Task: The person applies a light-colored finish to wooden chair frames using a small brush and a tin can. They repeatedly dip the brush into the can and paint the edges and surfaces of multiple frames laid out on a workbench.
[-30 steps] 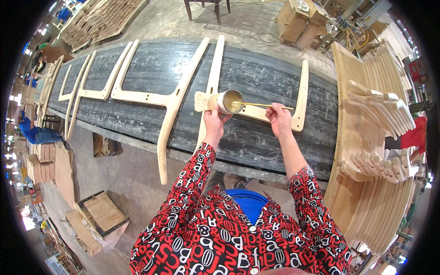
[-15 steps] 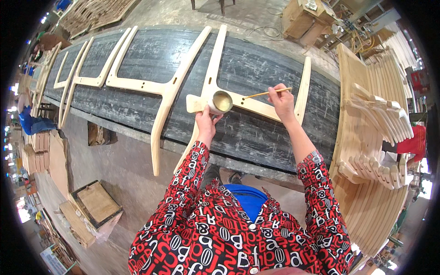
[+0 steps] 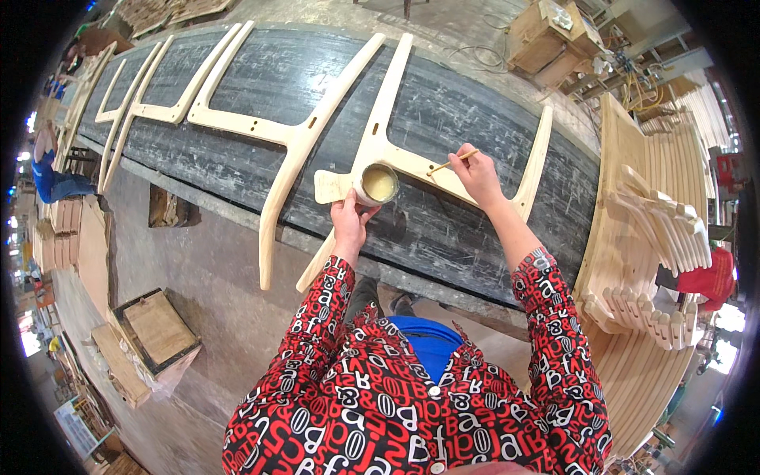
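The right hand (image 3: 479, 178) is now working over the pale wooden frame (image 3: 413, 163) instead of the can (image 3: 359, 188): a second ago the thin stick (image 3: 454, 163) was dipping into the can's mouth, and now its tip is pointing down at the small holes in the frame's crossbar, though whether it is touching the wood is too small to tell. This suggests the step is passing from loading the stick to placing the pale contents (image 3: 381, 184) at those holes. The right hand is pinching the stick between closed thumb and fingers. The left hand (image 3: 348, 226) is curling partly closed around the can, keeping it tilted beside the crossbar, with a flat pale piece (image 3: 331, 187) sticking out leftward. The frame is lying toward the right end of the dark worktop (image 3: 475, 103), its uprights reaching toward the far edge and one leg overhanging the near edge.
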Demonstrator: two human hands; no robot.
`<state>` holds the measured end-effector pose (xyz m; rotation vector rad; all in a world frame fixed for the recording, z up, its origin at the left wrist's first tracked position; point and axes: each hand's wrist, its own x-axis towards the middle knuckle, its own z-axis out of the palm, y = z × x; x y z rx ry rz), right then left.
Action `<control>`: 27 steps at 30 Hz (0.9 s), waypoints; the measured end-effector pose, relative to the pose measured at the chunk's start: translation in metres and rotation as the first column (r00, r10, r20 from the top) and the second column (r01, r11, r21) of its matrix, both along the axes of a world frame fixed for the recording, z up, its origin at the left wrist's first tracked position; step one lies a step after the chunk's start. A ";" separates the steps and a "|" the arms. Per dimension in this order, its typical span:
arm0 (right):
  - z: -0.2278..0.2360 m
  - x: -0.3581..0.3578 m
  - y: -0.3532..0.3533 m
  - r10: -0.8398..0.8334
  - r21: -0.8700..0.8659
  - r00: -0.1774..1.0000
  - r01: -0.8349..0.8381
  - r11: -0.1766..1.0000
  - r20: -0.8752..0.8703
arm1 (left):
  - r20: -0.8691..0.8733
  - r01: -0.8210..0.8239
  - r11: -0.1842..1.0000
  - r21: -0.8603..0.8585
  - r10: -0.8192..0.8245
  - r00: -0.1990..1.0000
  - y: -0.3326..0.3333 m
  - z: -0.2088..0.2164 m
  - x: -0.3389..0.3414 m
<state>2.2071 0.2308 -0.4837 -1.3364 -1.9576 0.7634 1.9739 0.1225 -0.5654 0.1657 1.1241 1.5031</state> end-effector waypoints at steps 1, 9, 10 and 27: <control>0.001 0.000 0.001 -0.003 -0.013 1.000 0.003 1.000 0.007 | -0.004 0.002 1.000 0.002 -0.002 1.000 0.000 -0.001 0.000; 0.000 0.001 0.009 -0.021 -0.008 1.000 0.021 1.000 0.001 | -0.002 0.021 1.000 0.017 -0.021 1.000 -0.004 -0.007 0.000; -0.002 0.002 0.010 -0.018 -0.005 1.000 0.018 1.000 0.002 | 0.001 0.028 0.999 0.020 -0.028 1.000 -0.004 -0.007 0.001; 0.000 0.005 0.021 0.199 -0.063 0.965 -0.191 0.980 0.171 | -0.015 0.012 1.000 0.020 -0.012 1.000 -0.006 -0.005 0.005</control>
